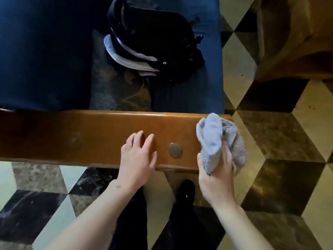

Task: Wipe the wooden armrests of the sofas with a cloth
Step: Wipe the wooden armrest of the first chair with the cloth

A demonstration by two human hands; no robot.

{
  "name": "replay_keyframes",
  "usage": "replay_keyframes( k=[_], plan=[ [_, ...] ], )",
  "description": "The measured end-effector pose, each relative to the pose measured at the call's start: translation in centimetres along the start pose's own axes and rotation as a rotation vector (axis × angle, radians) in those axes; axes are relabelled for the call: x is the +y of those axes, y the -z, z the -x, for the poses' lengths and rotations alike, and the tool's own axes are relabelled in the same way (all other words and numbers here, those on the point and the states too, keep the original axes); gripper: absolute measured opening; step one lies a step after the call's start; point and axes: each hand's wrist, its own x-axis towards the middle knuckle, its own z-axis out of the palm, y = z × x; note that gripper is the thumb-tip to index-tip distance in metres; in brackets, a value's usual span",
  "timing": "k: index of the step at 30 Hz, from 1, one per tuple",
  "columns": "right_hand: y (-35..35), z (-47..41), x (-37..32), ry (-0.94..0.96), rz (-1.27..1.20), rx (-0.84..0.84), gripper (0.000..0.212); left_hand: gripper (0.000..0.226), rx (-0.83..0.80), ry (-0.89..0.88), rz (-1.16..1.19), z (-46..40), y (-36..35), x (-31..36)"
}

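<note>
A glossy brown wooden armrest (81,138) runs across the middle of the view, with a round metal stud (175,150) near its right end. My left hand (137,159) rests flat on the armrest's near edge, fingers spread, holding nothing. My right hand (217,179) grips a crumpled pale grey cloth (212,139), which lies against the armrest's right end. Beyond the armrest is the sofa's dark blue seat (45,60).
A black bag (155,40) with a pale trim lies on the blue seat. Another wooden piece of furniture (295,37) stands at the top right. The floor (281,134) has a chequered marble pattern. My dark-trousered legs and a black shoe (186,192) stand below the armrest.
</note>
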Motion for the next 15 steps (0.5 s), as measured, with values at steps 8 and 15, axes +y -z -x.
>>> replay_keyframes(
  k=[8,15],
  plan=[
    [-7.0,-0.9,-2.3,-0.054,0.114,0.275,0.064,0.061,0.08,0.056,0.251,0.9,-1.2,-2.6],
    [-15.7,1.2,-9.4,0.057,0.377,0.083,0.078,0.05,0.158,0.189,0.392,2.2,0.1,-8.1]
  ],
)
